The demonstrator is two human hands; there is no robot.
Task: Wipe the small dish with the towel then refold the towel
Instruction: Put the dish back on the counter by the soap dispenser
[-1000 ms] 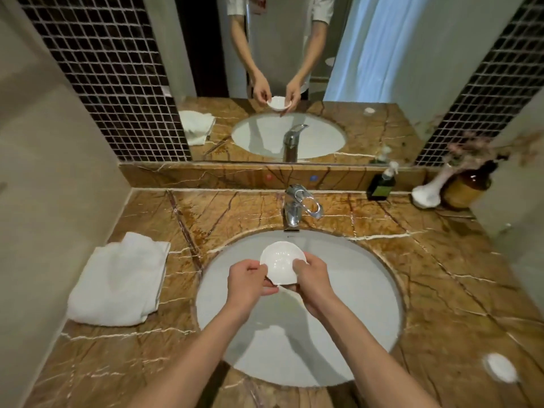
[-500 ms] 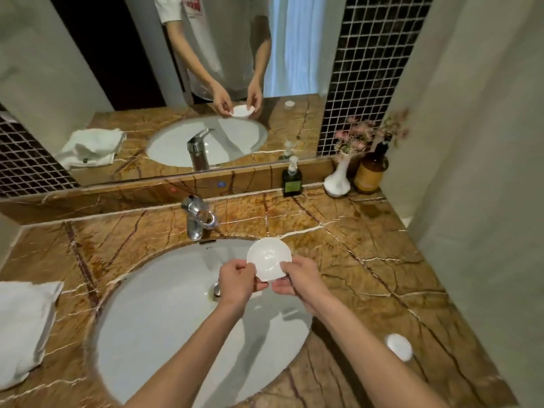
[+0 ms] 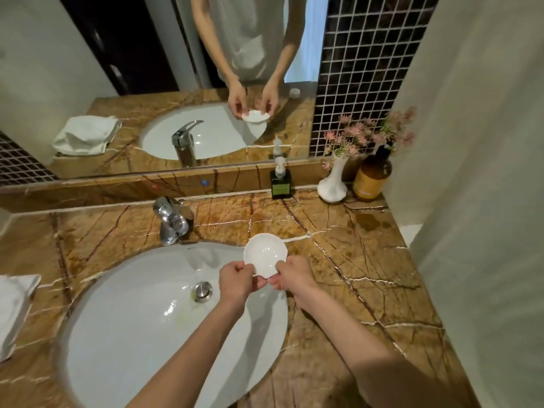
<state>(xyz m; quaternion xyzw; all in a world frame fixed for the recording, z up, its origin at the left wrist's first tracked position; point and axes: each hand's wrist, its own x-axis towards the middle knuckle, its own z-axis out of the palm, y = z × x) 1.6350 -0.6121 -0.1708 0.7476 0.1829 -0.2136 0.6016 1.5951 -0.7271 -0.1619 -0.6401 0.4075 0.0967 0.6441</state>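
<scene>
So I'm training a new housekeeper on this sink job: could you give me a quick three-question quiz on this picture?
1. True or false: both hands hold the small dish.
2. The folded towel lies on which side of the sink: A left, B right?
3. Fill in: between the soap bottle and the amber bottle stands a white ____.

Key: 1 true, left hand and right hand; 2 A; 3 vase.

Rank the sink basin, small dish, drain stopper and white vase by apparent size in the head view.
1. sink basin
2. small dish
3. white vase, farther away, so its place against the dish is unsure
4. drain stopper
</scene>
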